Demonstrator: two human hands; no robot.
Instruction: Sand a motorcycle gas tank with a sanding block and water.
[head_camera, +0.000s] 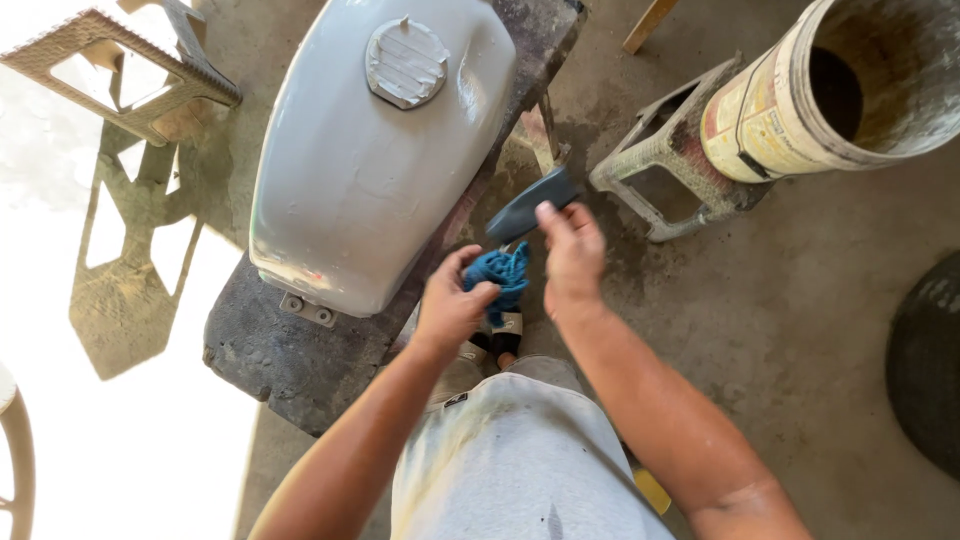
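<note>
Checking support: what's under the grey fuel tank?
The grey fuel tank lies on a dark, worn bench; a metal bracket shows at its near edge. The bench top beneath the tank is covered, so any padding cannot be seen.

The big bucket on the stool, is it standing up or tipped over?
Tipped. The bucket leans on the plastic stool, its open mouth facing sideways, showing its inside.

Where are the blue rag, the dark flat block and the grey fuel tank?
blue rag (503, 274), head view, middle of the bunched cloth.
dark flat block (527, 205), head view, centre of its upper face.
grey fuel tank (365, 170), head view, top surface below the cap.
</note>
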